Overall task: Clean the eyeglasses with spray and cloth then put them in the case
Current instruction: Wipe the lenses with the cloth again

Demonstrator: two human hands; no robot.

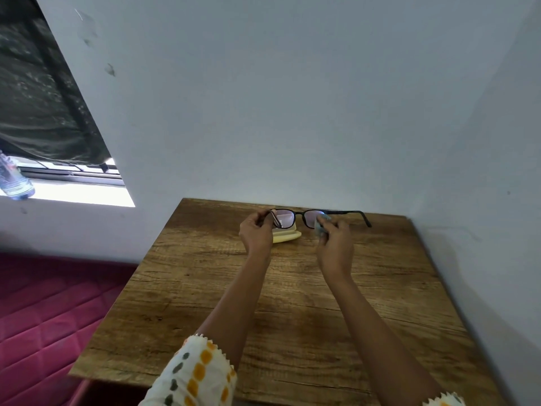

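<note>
While left hand pinches the eyeglasses by a temple above the far tabletop and right hand grips the cloth on a lens, hard rubbing could twist or drop them.

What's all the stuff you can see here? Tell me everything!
table: one, brown wood, against the wall
eyeglasses: one, black frame, held above the table's far end
cloth: one, pale blue, pressed on one lens
case: one, yellow, on the table below the eyeglasses
bottle: one, clear plastic, on the windowsill
curtain: one, dark green, above the windowsill
quilted mattress: one, pink, left of the table
sleeves: two, white with orange dots, bottom edge
left hand: one, pinches the eyeglasses' end
right hand: one, holds the cloth
</note>
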